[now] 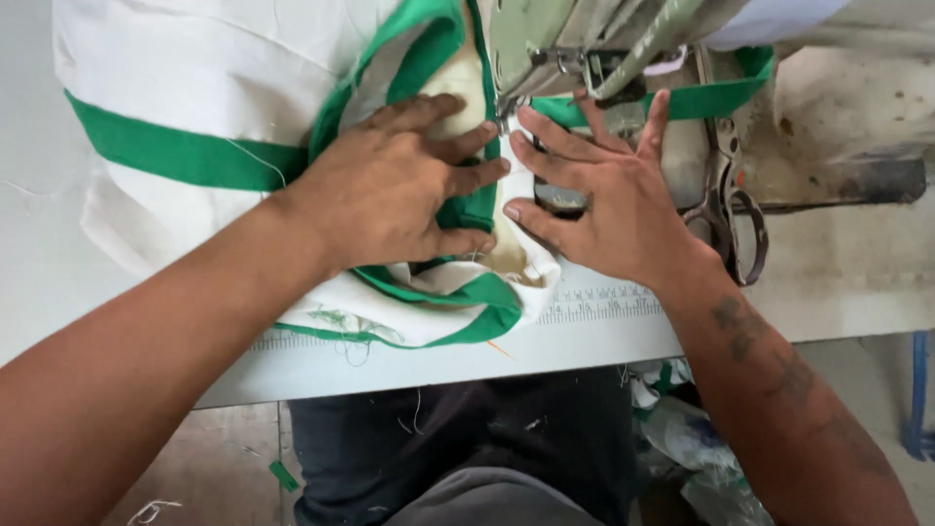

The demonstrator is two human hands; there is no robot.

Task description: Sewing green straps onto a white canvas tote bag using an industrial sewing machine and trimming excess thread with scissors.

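**stitchy:** so both hands are flat on the work here. left hand is spread wide, palm down, pinning the white fabric with green trim against the desk, fingertips just beside the needle area. right hand is also splayed open, nothing gripped, fingers fanned under the sewing machine head. the piece is bunched up at the presser foot, with the green binding curling round the near edge and another strip of it running off to the right behind the machine.

**bobbin_bob:** yeah, and those index fingertips are nearly touching each other right by the needle. that's my worry. if the cloth feeds faster than expected, a finger could get dragged in with it.

**stitchy:** agreed. also the layers look folded over themselves on the near side, so i'd guess a pleat could get caught under the trim if the tension from the two palms isn't even.

**bobbin_bob:** plus the scissors are lying just beside the right wrist. a quick pull back could knock them off the desk edge, or snag the green strip.

**stitchy:** can't tell whether the needle is up or down, it's hidden.
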